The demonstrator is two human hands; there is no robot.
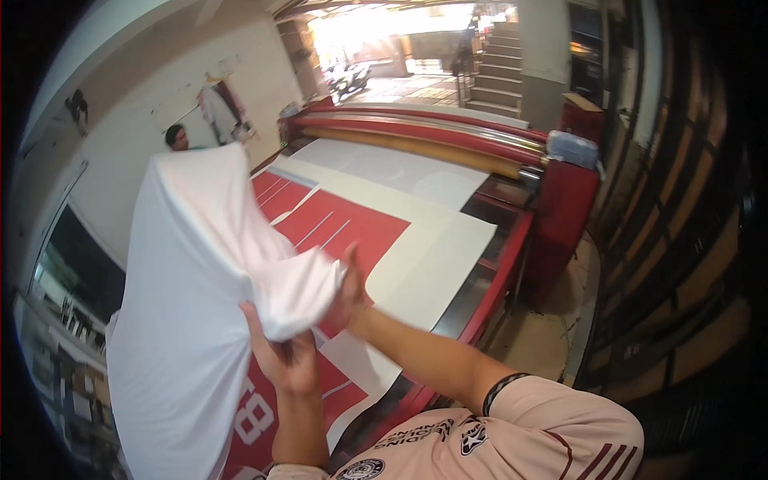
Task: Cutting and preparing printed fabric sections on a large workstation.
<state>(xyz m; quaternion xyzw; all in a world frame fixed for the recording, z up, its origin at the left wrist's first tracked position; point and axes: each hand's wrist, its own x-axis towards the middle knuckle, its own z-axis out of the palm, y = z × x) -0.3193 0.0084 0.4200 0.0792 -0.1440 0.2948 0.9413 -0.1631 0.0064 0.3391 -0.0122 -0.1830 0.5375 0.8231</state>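
A large white fabric sheet [184, 264] hangs raised on my left, its near end bunched into folds in front of me. My left hand [284, 352] grips the bunch from below, thumb against the cloth and fingers partly under it. Against the right end of the folds is my right hand [348, 292], thumb pointing up; its fingers are blurred and partly hidden by the cloth. Beneath lies a red printed sheet [360, 228] with white lines and a pale border, spread over the machine's bed. Part of another red panel [344, 384] shows below my hands.
A wide red roller machine [416, 132] spans the far side, with a red side housing [560, 216] at the right. White paper [384, 164] runs out from under its roller. Behind the raised fabric, another person [178, 138] is partly visible. Stairs [496, 68] rise beyond.
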